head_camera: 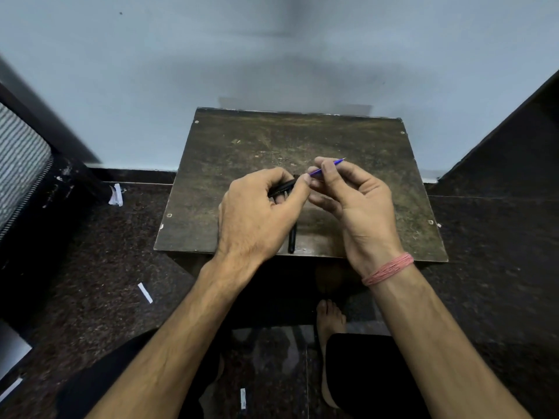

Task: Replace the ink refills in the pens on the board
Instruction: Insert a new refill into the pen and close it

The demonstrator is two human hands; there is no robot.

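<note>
Refill (328,166) pinched in right hand (351,201) | pen barrel (282,187) gripped in left hand (257,216)

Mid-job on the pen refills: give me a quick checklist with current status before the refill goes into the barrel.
1. Refill held: ok. The right hand pinches the blue refill between thumb and fingers.
2. Barrel held: ok. The left hand grips a black pen barrel.
3. Refill direction: cannot tell. The metal tip points up and to the right, away from the barrel; which barrel end faces it is hidden.
4. Refill lined up with the barrel opening: cannot tell. Fingertips hide where they meet.
5. Other pen part parked safely: ok. A black pen piece lies flat on the board, near its front edge.
</note>
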